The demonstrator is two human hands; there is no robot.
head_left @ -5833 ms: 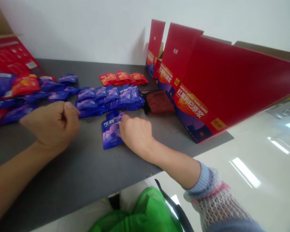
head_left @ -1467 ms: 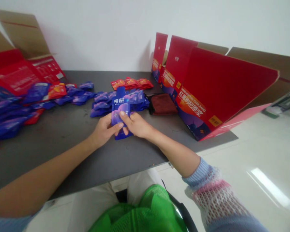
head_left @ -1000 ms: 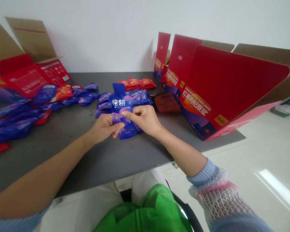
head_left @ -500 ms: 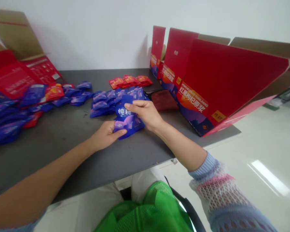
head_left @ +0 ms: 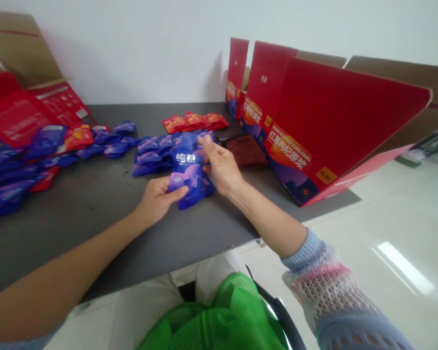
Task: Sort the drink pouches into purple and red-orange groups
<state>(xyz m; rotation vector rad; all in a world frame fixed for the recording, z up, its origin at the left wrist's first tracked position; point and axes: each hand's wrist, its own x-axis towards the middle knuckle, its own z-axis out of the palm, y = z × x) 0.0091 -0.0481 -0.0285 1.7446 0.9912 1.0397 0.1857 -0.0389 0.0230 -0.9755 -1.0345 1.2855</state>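
A blue and purple pouch point(head_left: 186, 167) with white lettering is held upright just above the table. My left hand point(head_left: 159, 197) grips its lower left edge, the thumb lying across the front. At its upper right, my right hand point(head_left: 221, 163) is closed, thumb and fingertips pinched at the pouch's edge; its other fingers are partly hidden. Below and behind the held pouch, another blue pouch point(head_left: 205, 188) shows in part. Rows of stacked blue pouches point(head_left: 151, 158) lie just beyond my hands, with a row of red pouches point(head_left: 195, 121) farther back.
A heap of loose blue pouches point(head_left: 10, 180) with some red ones covers the left of the grey table point(head_left: 127, 253), before an open red carton point(head_left: 18, 109). Open red boxes point(head_left: 336, 116) stand along the right. A dark brown folded item point(head_left: 246, 150) lies beside them.
My right thumb has come off the front of the pouch, and the right fingers have shifted to its upper right edge. The left hand keeps its grip, with the pouch slightly more upright.
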